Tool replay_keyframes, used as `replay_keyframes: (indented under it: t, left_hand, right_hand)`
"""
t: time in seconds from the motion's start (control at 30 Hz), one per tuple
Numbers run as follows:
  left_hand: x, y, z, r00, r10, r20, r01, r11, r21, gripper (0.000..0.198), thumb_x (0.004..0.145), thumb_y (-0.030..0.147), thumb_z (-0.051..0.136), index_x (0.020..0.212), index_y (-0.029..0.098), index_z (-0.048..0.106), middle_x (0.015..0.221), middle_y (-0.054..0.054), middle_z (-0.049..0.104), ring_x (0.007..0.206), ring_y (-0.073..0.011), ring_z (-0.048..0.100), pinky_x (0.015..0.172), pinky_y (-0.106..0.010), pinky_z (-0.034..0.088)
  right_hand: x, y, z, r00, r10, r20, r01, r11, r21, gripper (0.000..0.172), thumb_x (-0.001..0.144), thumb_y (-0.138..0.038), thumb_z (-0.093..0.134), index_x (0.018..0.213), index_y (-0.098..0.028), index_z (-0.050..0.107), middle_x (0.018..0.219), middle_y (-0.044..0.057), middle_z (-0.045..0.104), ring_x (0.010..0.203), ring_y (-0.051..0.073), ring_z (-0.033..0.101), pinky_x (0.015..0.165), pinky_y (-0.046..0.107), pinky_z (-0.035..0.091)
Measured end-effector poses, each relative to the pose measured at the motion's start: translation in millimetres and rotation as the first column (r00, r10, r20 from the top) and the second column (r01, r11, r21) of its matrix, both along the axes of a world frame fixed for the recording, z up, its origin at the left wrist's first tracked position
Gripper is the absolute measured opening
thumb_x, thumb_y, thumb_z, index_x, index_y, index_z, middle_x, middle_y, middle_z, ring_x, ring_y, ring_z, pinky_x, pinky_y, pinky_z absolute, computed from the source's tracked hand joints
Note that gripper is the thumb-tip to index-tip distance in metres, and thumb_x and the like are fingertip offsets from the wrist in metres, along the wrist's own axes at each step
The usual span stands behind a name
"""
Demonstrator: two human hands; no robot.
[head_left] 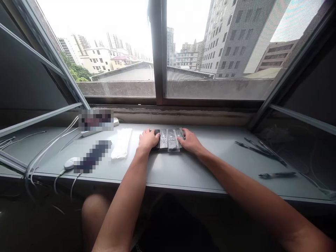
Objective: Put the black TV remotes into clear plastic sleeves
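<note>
Between my hands, a row of dark, flat packs in clear plastic wrapping [172, 140] lies on the grey table. What is inside the wrapping is too small to make out. My left hand [148, 140] grips the left end of the row, its thumb on a dark piece [157, 134] and its fingers bent over the far side. At the other end, my right hand [191, 141] holds the rightmost pack [180, 133] between thumb and fingers. Part of each end is hidden under the hands.
White folded sheets [122, 143] lie left of my left hand. Farther left are a white round device [70, 163], blurred-out items and white cables [49, 143]. Several dark pens [265, 150] and another pen [277, 175] lie at right. Metal frame bars flank the table [183, 175]; a window stands behind.
</note>
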State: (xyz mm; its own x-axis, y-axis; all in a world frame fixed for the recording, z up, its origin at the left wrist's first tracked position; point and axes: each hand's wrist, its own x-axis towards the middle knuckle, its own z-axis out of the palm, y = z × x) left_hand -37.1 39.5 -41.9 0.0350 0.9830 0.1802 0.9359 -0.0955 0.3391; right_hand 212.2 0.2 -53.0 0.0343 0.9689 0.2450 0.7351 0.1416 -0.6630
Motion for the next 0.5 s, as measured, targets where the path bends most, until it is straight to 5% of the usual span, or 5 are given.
replay_keyframes:
  t: [0.13, 0.3, 0.5]
  left_hand:
    - [2, 1, -1.1, 0.999, -0.032, -0.001, 0.033, 0.999, 0.038, 0.053, 0.104, 0.052, 0.046, 0.135, 0.016, 0.070, 0.160, -0.025, 0.051, 0.152, -0.0424, 0.042, 0.121, -0.056, 0.035]
    - [6, -1, 5.8, 0.989, -0.113, 0.095, 0.091, 0.975, 0.204, 0.046, 0.104, 0.042, 0.052, 0.135, 0.015, 0.070, 0.153, -0.021, 0.059, 0.146, -0.0365, 0.050, 0.122, -0.047, 0.038]
    - [13, -5, 19.4, 0.848, -0.345, 0.402, 0.184, 0.904, 0.386, 0.035, 0.105, 0.040, 0.054, 0.126, 0.020, 0.073, 0.118, -0.012, 0.078, 0.113, -0.0283, 0.071, 0.103, -0.041, 0.054]
  right_hand:
    - [5, 6, -1.8, 0.998, -0.016, -0.066, 0.014, 0.999, -0.030, 0.057, 0.089, -0.034, 0.073, 0.143, -0.014, 0.064, 0.139, 0.024, 0.067, 0.124, 0.040, 0.064, 0.107, 0.052, 0.047]
    - [11, 8, 2.7, 0.991, 0.005, -0.136, -0.009, 1.000, -0.027, 0.019, 0.089, -0.030, 0.071, 0.102, -0.019, 0.079, 0.105, 0.015, 0.075, 0.105, 0.034, 0.069, 0.097, 0.043, 0.053]
    - [9, -3, 23.6, 0.957, -0.071, -0.281, 0.101, 0.991, 0.093, 0.027, 0.094, -0.032, 0.064, 0.112, -0.018, 0.078, 0.121, 0.015, 0.070, 0.104, 0.027, 0.069, 0.101, 0.041, 0.053]
